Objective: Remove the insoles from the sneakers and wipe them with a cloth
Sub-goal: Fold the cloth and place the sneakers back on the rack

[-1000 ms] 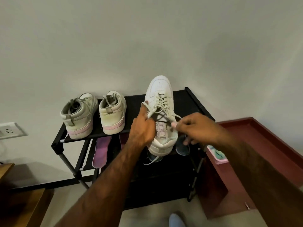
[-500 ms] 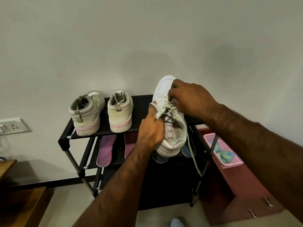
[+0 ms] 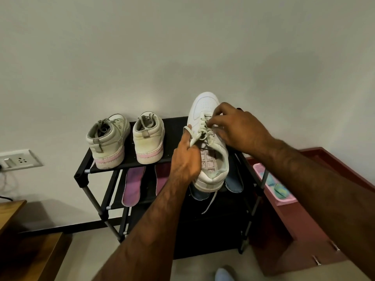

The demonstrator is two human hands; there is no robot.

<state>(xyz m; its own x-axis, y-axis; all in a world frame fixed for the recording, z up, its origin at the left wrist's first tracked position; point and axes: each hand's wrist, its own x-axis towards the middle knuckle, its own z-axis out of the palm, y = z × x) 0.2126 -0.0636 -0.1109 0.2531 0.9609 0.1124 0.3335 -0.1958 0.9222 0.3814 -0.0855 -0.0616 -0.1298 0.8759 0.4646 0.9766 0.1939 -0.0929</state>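
Rack of black tubing (image 3: pixel 176 128) stands against the wall, two beige sneakers (image 3: pixel 149 138) set heels outward on its top shelf. Over the rack's right end a white sneaker (image 3: pixel 205 104) is held with its toe to the wall and its heel toward the camera. The left hand (image 3: pixel 185 161) grips its near side with curled fingers, a lace loop under the thumb. The right hand (image 3: pixel 241 130) pinches the laces (image 3: pixel 205 131) near the toe. Purple insoles (image 3: pixel 133 185) and blue insoles (image 3: pixel 234 182) lie on the shelf below. Beside the rack, a pink tray (image 3: pixel 261 171) holds what may be a folded cloth (image 3: pixel 281 190).
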